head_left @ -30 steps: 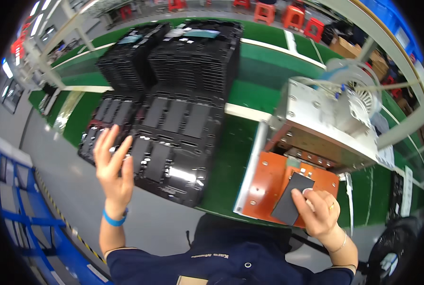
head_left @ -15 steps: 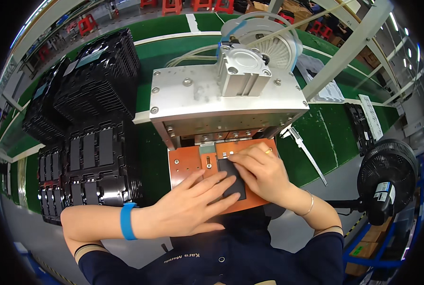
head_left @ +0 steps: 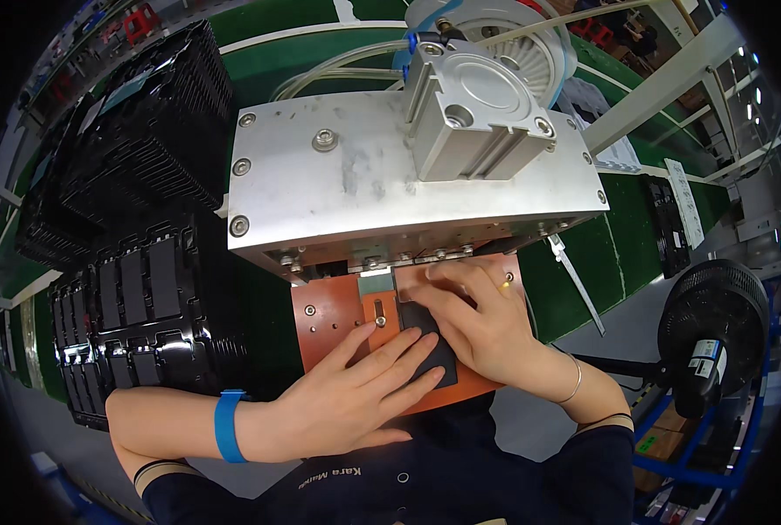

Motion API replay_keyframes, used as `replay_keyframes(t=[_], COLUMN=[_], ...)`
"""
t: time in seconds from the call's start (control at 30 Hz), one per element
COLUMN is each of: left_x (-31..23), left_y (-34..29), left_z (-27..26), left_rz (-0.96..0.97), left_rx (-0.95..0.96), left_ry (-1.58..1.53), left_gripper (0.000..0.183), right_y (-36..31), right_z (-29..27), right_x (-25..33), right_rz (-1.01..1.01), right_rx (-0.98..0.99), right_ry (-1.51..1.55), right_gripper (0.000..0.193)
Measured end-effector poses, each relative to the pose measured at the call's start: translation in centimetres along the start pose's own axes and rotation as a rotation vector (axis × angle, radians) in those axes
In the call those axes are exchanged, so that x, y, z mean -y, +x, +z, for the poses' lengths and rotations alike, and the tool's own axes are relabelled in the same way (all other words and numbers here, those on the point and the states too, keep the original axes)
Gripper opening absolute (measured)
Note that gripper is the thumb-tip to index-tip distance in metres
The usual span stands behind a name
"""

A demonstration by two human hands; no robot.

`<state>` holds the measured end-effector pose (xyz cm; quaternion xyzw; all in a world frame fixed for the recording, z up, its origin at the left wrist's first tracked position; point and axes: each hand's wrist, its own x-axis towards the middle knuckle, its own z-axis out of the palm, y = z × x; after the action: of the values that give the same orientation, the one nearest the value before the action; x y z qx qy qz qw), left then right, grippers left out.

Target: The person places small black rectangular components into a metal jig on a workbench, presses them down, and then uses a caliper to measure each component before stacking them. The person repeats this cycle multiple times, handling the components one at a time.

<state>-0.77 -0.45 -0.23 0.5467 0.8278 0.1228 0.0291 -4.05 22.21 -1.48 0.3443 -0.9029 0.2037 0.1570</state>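
Note:
A flat black rectangular piece [head_left: 436,350] lies on the orange fixture plate [head_left: 325,339] in front of the metal press. My left hand [head_left: 355,381] is open, palm down, its spread fingertips resting on the piece's left side. At the piece's far end, close under the press's front edge, my right hand [head_left: 478,319] has thumb and fingers bent together. Whatever sits between those fingertips is hidden. Left of the piece, a small slotted orange block [head_left: 379,315] is fixed to the plate by a screw.
The silver press [head_left: 320,192] with its square air cylinder [head_left: 469,114] stands just beyond my hands. Black trays [head_left: 137,289] holding dark flat pieces are at left, beside tall tray stacks [head_left: 150,131]. A caliper [head_left: 577,284] lies at right, near a black fan [head_left: 714,324].
The view has come closer to the press, which looks larger. My right fingers now cover the light tabs at the piece's far end. The left hand stays on the piece.

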Motion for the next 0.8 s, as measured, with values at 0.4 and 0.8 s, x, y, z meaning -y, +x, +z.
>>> replay_keyframes(t=[0.4, 0.8], left_x=[0.2, 0.6], left_y=[0.3, -0.1], left_z=[-0.2, -1.0], left_rz=[0.001, -0.069], left_rx=[0.018, 0.019], left_ry=[0.009, -0.097], left_gripper=[0.066, 0.076], right_y=[-0.1, -4.3], right_z=[-0.3, -2.6], right_x=[-0.7, 1.4], right_rz=[0.048, 0.006], right_rx=[0.018, 0.166], right_ry=[0.215, 0.235], right_gripper=[0.038, 0.042])
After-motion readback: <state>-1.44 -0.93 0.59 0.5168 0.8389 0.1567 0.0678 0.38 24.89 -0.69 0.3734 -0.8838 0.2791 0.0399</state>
